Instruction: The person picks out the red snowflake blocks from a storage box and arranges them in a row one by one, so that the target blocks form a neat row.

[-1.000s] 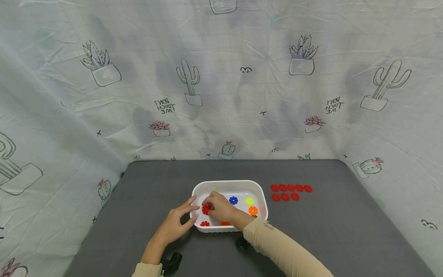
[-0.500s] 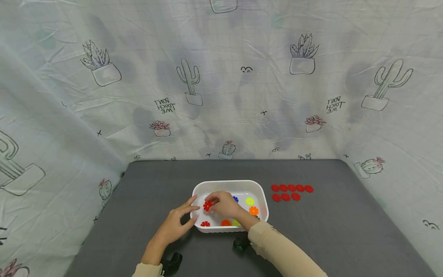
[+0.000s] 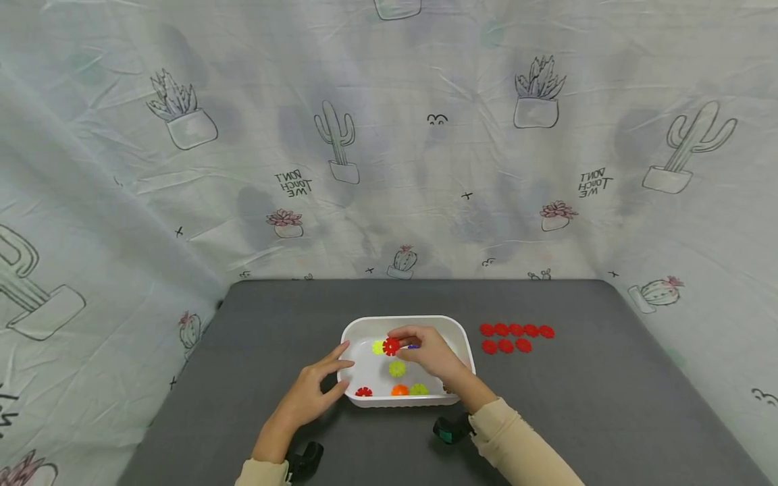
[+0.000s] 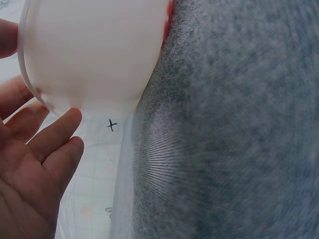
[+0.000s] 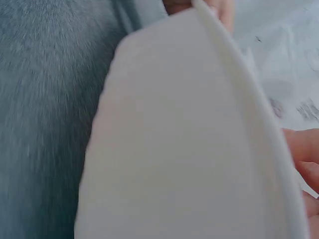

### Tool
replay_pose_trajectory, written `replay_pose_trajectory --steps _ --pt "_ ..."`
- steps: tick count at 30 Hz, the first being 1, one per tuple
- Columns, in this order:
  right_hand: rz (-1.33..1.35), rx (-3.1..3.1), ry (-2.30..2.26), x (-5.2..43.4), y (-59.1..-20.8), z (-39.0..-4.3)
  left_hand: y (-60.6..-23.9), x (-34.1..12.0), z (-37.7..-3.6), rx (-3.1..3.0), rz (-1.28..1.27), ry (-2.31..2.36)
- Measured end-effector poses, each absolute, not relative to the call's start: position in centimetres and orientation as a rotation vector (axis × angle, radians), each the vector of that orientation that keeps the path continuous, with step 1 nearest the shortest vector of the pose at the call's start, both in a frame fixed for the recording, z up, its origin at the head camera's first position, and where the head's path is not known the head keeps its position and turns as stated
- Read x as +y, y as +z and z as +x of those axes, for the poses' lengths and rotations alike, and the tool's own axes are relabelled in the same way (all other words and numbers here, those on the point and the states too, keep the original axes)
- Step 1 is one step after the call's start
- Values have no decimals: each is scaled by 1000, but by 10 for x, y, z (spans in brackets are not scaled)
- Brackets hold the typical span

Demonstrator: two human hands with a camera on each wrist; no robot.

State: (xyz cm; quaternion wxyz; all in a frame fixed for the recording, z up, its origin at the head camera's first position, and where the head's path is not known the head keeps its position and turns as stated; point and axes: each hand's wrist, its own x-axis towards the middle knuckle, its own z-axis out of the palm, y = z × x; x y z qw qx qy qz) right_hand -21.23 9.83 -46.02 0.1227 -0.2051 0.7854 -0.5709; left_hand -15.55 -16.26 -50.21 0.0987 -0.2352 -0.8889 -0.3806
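A white tray (image 3: 464, 344) sits mid-table on the grey mat. My right hand (image 3: 396, 342) is over the tray and pinches a red toothed disc (image 3: 391, 346) between thumb and fingertips, a little above the tray floor. My left hand (image 3: 333, 375) rests with straight fingers against the tray's left wall; the left wrist view shows these fingers (image 4: 50, 139) beside the white wall (image 4: 94, 50). In the tray lie two yellow-green discs (image 3: 397, 368), a red one (image 3: 363, 391), an orange one (image 3: 399, 389) and a partly hidden blue one. The right wrist view shows only the blurred tray wall (image 5: 174, 149).
Several red discs (image 3: 515, 331) lie in two rows on the grey mat (image 3: 577, 391) right of the tray. A cactus-print cloth (image 3: 389, 169) closes off the back and both sides. The table's far edge runs just behind the tray.
My right hand has lifted the red disc from the tray's left part and carried it rightward and farther back, uncovering yellow-green discs. The left hand has stayed at the tray's side.
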Motion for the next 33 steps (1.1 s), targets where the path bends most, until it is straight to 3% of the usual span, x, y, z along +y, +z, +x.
replay_pose_trajectory --steps 17,33 --pt "-505 2351 -2032 214 -466 -205 -503 -162 -157 -2617 -718 -1144" --pt "-39 2609 -2161 283 -497 -205 -503 -163 -155 -2647 -673 -1173"
